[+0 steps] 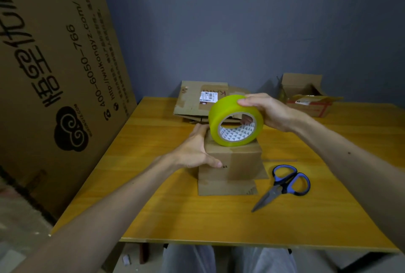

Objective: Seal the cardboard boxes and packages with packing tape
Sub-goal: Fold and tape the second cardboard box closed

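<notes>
A small brown cardboard box [236, 163] stands in the middle of the wooden table [179, 213]. My left hand [195, 150] grips its left side, thumb on the front face and fingers along the top edge. My right hand [269, 111] holds a yellow-green roll of packing tape [235, 125] upright just above the box top, fingers curled over the roll's outer rim. The white printed core of the roll faces me.
Blue-handled scissors [285, 185] lie shut to the right of the box. A flattened carton with a label [203, 99] lies at the back centre, and an open box [306, 97] at the back right. A large printed cardboard sheet [54, 71] leans at the left.
</notes>
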